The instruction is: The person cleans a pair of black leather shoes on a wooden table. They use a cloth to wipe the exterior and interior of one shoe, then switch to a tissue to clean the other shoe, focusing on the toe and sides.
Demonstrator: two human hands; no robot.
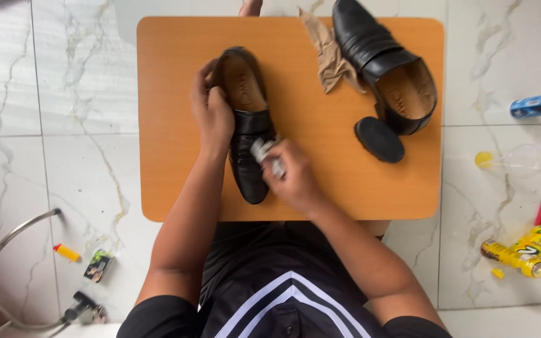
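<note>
The person is sitting at a small orange worktop and is working on a black leather slip-on shoe. The shoe is lying near the left side of the worktop, with its toe pointing toward the person.

The left hand is holding the shoe by its heel end. Its fingers are curling around the rim and gripping it, so the shoe is staying put. The right hand is pressing a small grey and white thing against the front part of the shoe. It looks like a little cloth or a small tube, but it is too small to tell which. The fingers of this hand are closing tight around it.

The work looks like it is in the middle. The front of this shoe is getting rubbed right now, and the heel part is under the left hand, so that part may still be waiting.

The second black shoe is lying at the far right of the worktop, and nobody is touching it. It looks like it is still waiting for its turn. A black oval brush is lying just beside it. A crumpled tan cloth is lying between the two shoes.
</note>
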